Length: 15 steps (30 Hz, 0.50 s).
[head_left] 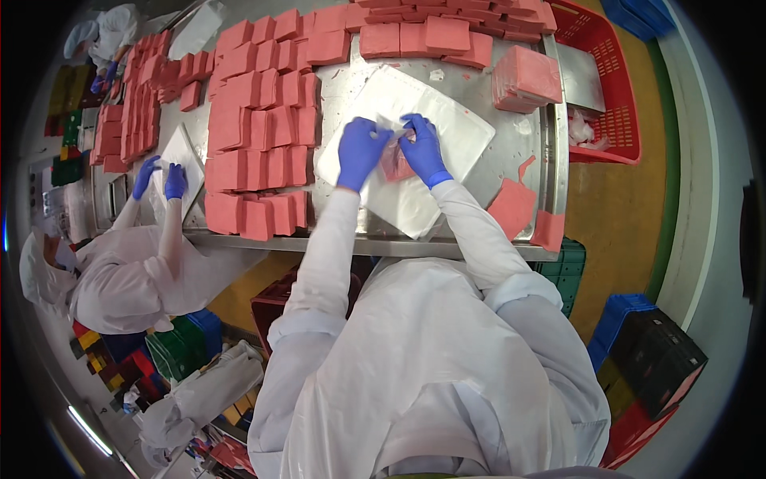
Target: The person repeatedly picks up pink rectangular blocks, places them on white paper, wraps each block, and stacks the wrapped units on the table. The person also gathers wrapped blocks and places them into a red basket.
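Observation:
My left hand (pixel 362 152) and my right hand (pixel 424 148), both in blue gloves, pinch the upper part of a small clear plastic bag (pixel 394 166). Pink shows through the bag below my fingers; part of it is covered by the hands. Under them a stack of flat clear plastic sheets or bags (pixel 460 128) lies askew on the metal table (pixel 335 215). To the right of the stack stands a wrapped block of pink slices (pixel 526 77). A loose pink slab (pixel 512 209) lies nearer the table's front right.
Rows of pink slabs (pixel 259 128) fill the table left of my hands, with more piled at the far edge. A red basket (pixel 594 80) stands beyond the right edge. At left, a co-worker's gloved hands (pixel 174 180) work over a white stack. Crates (pixel 646 351) stand lower right.

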Each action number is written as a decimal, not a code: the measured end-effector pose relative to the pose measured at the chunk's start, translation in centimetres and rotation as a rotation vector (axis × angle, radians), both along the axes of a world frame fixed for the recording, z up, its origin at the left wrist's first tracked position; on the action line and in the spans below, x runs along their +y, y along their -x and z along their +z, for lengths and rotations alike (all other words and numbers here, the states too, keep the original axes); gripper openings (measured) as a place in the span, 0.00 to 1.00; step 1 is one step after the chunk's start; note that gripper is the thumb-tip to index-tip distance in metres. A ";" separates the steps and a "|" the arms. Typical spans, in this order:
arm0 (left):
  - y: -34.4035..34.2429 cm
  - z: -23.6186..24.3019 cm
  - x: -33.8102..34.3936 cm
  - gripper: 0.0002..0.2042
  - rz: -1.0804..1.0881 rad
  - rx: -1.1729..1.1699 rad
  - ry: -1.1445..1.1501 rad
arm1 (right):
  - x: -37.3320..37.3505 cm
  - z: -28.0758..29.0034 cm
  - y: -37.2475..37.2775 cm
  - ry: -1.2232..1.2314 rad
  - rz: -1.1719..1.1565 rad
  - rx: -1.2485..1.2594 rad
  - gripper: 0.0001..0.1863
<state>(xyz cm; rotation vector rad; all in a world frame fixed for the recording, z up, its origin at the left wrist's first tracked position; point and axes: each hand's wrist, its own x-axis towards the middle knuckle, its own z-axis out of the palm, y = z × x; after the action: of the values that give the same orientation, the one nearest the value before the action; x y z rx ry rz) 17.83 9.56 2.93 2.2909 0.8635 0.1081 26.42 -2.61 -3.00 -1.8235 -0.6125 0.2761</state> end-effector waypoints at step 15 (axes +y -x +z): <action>-5.9 0.6 -0.4 0.26 -0.329 -0.022 0.629 | -6.5 8.1 -4.3 0.403 0.319 -0.304 0.15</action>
<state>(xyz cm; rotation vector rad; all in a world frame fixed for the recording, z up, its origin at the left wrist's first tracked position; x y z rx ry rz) 23.70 9.16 3.50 1.7935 0.4142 -0.2514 30.75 -9.07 5.14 -2.1709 -1.1298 0.3572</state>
